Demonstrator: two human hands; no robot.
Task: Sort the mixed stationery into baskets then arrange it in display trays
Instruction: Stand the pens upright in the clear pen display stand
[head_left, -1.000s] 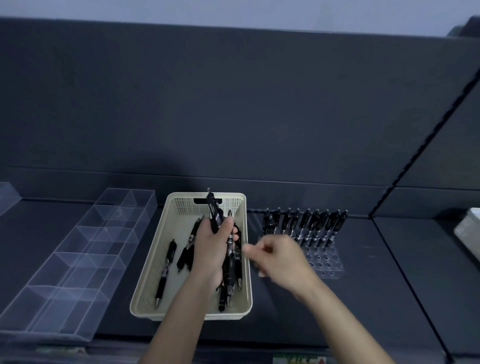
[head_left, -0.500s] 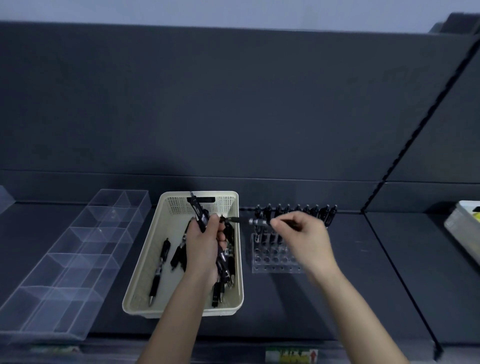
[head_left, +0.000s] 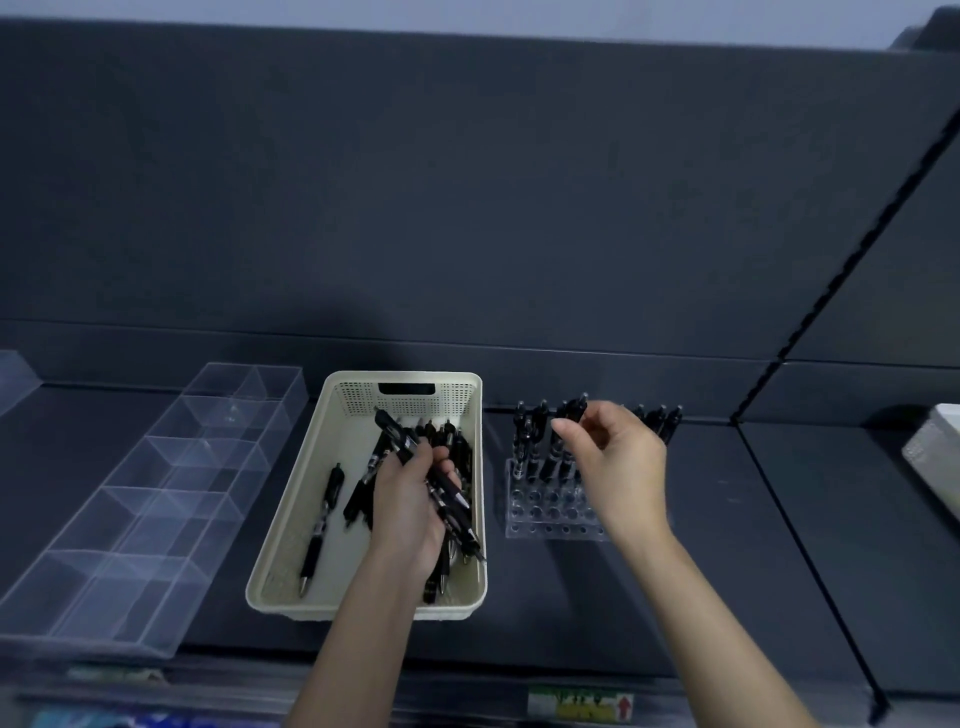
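The basket (head_left: 291, 499) holds loose pens, with the rack (head_left: 545, 525) just right of it. Your left hand (head_left: 410, 504) grips a bundle (head_left: 397, 434); your right hand (head_left: 623, 467) pinches one pen (head_left: 575, 408) at the rack. Likely light, stiff and slick, so take each mid-barrel.

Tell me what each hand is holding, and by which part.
The left hand grips a bundle of black pens around their middles, above the basket. The right hand pinches one pen near its top, at the clear rack.
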